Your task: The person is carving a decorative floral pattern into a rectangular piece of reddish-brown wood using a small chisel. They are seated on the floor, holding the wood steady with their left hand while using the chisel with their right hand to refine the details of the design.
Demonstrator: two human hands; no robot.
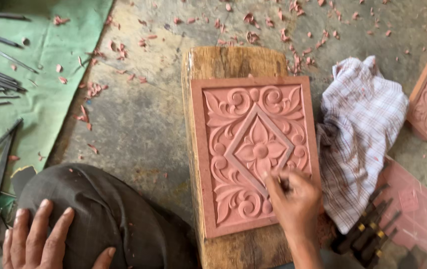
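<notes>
The carved pink panel point(255, 152) lies flat on a wood block point(233, 65). The right hand point(293, 199), closed around a small tool, works its lower right; a slip could scratch the relief. The left hand point(44, 239) rests open on the knee.

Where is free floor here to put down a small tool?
Bare floor lies between the green mat and the wooden block, with few chips. Right of the carved panel it is crowded: checked cloth, dark-handled tools.
</notes>
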